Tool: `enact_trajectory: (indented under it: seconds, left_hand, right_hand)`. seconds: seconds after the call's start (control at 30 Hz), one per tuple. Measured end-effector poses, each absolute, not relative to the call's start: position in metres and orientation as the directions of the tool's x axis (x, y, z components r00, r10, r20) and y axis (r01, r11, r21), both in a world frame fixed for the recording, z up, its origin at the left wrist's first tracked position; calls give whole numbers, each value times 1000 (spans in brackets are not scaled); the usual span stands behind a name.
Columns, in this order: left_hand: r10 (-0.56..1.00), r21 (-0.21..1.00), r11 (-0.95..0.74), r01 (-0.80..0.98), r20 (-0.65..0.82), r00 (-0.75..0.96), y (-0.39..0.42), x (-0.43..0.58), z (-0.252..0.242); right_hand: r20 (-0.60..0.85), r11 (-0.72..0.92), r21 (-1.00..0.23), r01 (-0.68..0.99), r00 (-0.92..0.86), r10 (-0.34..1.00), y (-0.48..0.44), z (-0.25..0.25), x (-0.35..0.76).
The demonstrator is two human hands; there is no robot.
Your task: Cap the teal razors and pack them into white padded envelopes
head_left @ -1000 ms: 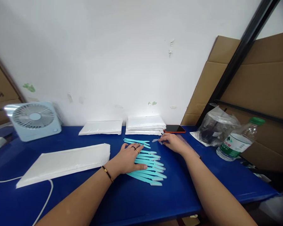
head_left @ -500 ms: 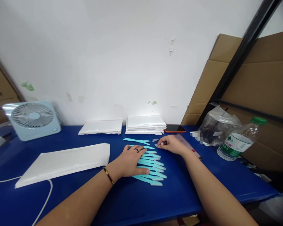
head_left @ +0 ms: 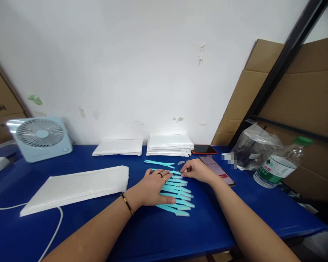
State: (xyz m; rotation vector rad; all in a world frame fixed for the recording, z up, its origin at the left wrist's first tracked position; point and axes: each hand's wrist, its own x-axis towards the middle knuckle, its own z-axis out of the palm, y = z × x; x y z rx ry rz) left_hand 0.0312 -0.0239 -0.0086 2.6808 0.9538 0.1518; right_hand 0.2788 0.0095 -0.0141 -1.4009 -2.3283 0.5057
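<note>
Several turquoise eyebrow razors (head_left: 177, 190) lie fanned in a row on the blue table, blade ends to the right, most with translucent caps. Across their handles rests my left hand (head_left: 154, 187), fingers stretched and pressing them down. At the blade end of an upper razor, my right hand (head_left: 196, 170) pinches a small clear blade cap, mostly hidden by the fingertips. One loose clear cap (head_left: 181, 163) lies just beyond those fingers. Behind the row, two more razors (head_left: 158, 163) cross each other.
White padded packets (head_left: 169, 145) are stacked by the wall, with another packet (head_left: 79, 187) on the left. A fan (head_left: 42, 138) stands back left. On the right are two phones, one lit (head_left: 217, 171), a plastic bag (head_left: 254, 145) and a water bottle (head_left: 280, 167).
My right hand has moved slightly left and down, bringing the small cap from beside the loose one to the razor's blade end. My left hand stays on the razors.
</note>
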Motion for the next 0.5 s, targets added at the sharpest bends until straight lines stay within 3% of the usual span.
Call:
enact_trajectory:
  seconds: [0.17,0.4,0.5]
  left_hand:
    - [621,327,-740,587,-1,784,-26,33,-9]
    - [691,254,-705,662,36,722,-14,29,-13]
    - [713,227,-690,687,45,700,-7,26,-16]
  right_hand:
    - [165,474,-481,738,-454,875,10,-17,272]
    - [375,487,-310,816,-366,852,21,-19,284]
    - [333,497,-287,819,-401,853,25,-22,287]
